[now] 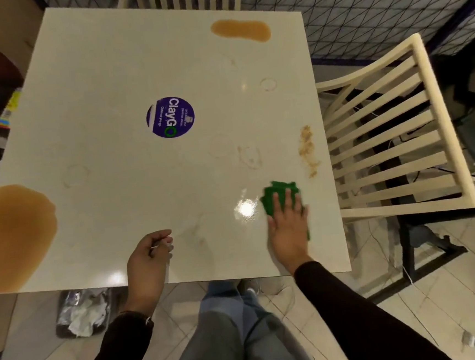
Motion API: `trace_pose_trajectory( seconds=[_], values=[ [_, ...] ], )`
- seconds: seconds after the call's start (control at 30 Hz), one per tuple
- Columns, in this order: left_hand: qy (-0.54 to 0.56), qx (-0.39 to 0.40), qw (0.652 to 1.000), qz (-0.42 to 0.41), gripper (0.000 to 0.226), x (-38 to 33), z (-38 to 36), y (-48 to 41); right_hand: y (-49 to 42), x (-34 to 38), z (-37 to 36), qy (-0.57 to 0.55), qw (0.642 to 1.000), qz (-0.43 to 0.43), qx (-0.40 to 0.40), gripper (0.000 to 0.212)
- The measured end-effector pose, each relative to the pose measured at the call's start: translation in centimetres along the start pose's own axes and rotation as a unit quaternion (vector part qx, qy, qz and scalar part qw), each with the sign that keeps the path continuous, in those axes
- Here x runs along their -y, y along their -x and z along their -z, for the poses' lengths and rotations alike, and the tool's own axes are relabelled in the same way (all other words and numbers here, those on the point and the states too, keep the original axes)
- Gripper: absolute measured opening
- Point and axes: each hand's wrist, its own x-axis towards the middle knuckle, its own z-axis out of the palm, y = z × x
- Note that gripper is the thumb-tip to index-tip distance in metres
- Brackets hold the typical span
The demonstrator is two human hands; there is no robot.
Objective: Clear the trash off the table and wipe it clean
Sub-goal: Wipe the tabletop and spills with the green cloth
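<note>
On the left near corner of the table [112,76] I see a large brown liquid spill [14,233] that reaches the table's edge. On the floor under the near edge lies a bag of crumpled trash [81,314]. My left hand [148,259] rests at the near edge with its fingers [164,242] curled inward, clenched on nothing I can make out. A round purple sticker [171,117] sits near the table centre. Faint ring marks [250,157] show to its right and left. A second brown spill [242,30], oblong, lies at the far right corner. My right hand [287,224] presses flat on a green cloth [272,198], fingers spread over it, near the right near corner. The cloth is bright green, crumpled, partly covered by the hand. Just beyond it, a streak of tan crumbs [308,150] runs along the right edge. A cream slatted chair [394,143] stands beside the table.
</note>
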Motion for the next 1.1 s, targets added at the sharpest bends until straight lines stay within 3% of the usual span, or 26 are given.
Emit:
trace_pose_trajectory(
  seconds=[0.1, 0.17, 0.23, 0.3, 0.37, 0.47, 0.53, 0.63, 0.73, 0.83, 0.9, 0.97, 1.03, 1.1],
  values=[
    [0.01, 0.003, 1.0, 0.01, 0.024, 0.3, 0.5, 0.0, 0.5, 7.5, -1.5, -0.008, 0.992, 0.126, 0.013, 0.061],
    [0.0, -0.004, 1.0, 0.004, 0.024, 0.1, 1.0, 0.3, 2.6, 10.2, -2.6, -0.02, 0.967, 0.247, 0.049, 0.058],
    [-0.015, -0.019, 1.0, -0.007, 0.023, -0.3, 1.7, 0.6, 5.0, 9.1, -2.8, 0.005, 0.934, 0.35, 0.074, 0.053],
    [-0.012, -0.034, 0.999, -0.015, 0.022, 0.0, 2.5, 0.8, 6.0, 4.9, -2.8, 0.026, 0.913, 0.399, 0.078, 0.054],
    [-0.001, -0.04, 0.999, -0.009, 0.022, 0.5, 3.4, 0.8, 5.8, 0.4, -2.3, 0.016, 0.923, 0.375, 0.082, 0.056],
    [0.009, -0.046, 0.999, 0.004, 0.024, 1.2, 4.5, 0.7, 3.0, -2.7, -0.8, -0.016, 0.969, 0.232, 0.087, 0.055],
    [0.012, -0.047, 0.999, 0.006, 0.024, 1.2, 5.0, 0.4, 0.1, -0.4, -0.4, -0.043, 0.991, 0.109, 0.061, 0.056],
    [0.024, -0.032, 0.999, 0.014, 0.026, 1.6, 5.9, -0.7, -4.9, 6.5, -0.6, -0.056, 0.998, -0.024, 0.027, 0.059],
    [0.028, 0.004, 1.0, 0.012, 0.028, 1.8, 7.0, -1.9, -7.1, 13.5, -1.3, -0.052, 0.998, 0.005, 0.037, 0.062],
    [0.032, 0.024, 0.999, 0.004, 0.025, 1.7, 8.1, -3.5, -4.5, 17.7, -2.5, -0.052, 0.987, 0.142, 0.052, 0.058],
    [0.032, 0.035, 0.999, 0.012, 0.026, 1.2, 8.4, -5.0, -0.7, 17.0, -3.0, -0.055, 0.963, 0.252, 0.07, 0.056],
    [0.034, 0.051, 0.998, 0.016, 0.028, 0.4, 8.4, -6.7, 1.8, 13.4, -3.1, -0.047, 0.948, 0.304, 0.084, 0.054],
    [0.033, 0.065, 0.997, 0.011, 0.03, -0.8, 8.3, -8.5, 1.9, 9.4, -2.3, -0.049, 0.966, 0.242, 0.073, 0.055],
    [0.028, 0.074, 0.997, 0.003, 0.031, -1.9, 8.3, -10.1, -0.9, 7.0, -1.2, -0.063, 0.989, 0.123, 0.058, 0.056]
  ],
)
